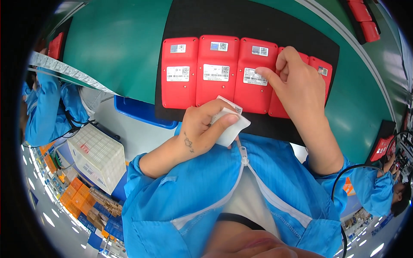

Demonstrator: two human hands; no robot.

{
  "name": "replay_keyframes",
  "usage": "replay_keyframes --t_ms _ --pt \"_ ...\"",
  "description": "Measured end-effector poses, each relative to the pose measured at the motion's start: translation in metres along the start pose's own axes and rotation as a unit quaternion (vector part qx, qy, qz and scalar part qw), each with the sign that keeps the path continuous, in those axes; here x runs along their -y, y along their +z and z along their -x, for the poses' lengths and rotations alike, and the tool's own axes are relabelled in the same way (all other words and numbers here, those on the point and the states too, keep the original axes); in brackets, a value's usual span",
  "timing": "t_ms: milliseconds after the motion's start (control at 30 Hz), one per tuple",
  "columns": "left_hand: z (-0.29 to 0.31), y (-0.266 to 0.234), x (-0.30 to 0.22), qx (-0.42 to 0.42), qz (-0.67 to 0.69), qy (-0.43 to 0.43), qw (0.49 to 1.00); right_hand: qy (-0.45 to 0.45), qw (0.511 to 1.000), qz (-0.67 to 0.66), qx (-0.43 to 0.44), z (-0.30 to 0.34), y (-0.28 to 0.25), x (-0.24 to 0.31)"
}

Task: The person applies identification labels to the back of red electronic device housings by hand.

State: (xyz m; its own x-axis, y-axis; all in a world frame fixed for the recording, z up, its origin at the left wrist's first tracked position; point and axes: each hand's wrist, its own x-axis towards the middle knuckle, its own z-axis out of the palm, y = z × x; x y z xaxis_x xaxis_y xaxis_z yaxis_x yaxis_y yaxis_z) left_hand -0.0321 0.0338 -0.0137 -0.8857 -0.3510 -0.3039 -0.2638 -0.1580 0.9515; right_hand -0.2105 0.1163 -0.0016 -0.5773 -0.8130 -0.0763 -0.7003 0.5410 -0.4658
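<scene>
Several red plastic cases (179, 94) lie side by side on a black mat (202, 19), each carrying white printed labels where its back shows. My left hand (202, 124) is closed on white label paper (228, 136), held in front of the second and third cases. Over the row's right side is my right hand (301, 81), its fingers curled and its thumb stretched out apart from them. That thumb rests at the lower label (254, 77) of the third case (254, 101). I see nothing held in it. The hand partly hides the fourth case (277, 107).
Beneath the mat is a green work table (120, 43). A blue tray (142, 115) and a white basket (97, 157) stand at the left. More red cases (363, 19) lie at the far right. Co-workers in blue sit at left and right; a black cable (337, 180) runs beside my right arm.
</scene>
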Motion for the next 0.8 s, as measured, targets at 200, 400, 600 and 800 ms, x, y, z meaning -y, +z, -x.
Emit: replay_keyframes --t_ms 200,400,600,800 --pt "-0.003 0.01 -0.003 -0.016 0.04 -0.01 0.999 -0.008 0.817 -0.564 0.12 0.045 0.009 -0.005" --pt "-0.009 0.026 -0.004 -0.001 -0.01 0.04 0.999 -0.05 0.863 -0.497 -0.074 0.056 0.008 -0.014" --pt "-0.008 0.02 -0.006 0.052 -0.107 0.083 0.989 0.132 0.9 -0.415 0.012 0.024 -0.023 -0.05" --pt "-0.011 0.022 -0.007 0.015 -0.104 0.076 0.992 0.141 0.925 -0.352 0.039 0.021 -0.02 -0.048"
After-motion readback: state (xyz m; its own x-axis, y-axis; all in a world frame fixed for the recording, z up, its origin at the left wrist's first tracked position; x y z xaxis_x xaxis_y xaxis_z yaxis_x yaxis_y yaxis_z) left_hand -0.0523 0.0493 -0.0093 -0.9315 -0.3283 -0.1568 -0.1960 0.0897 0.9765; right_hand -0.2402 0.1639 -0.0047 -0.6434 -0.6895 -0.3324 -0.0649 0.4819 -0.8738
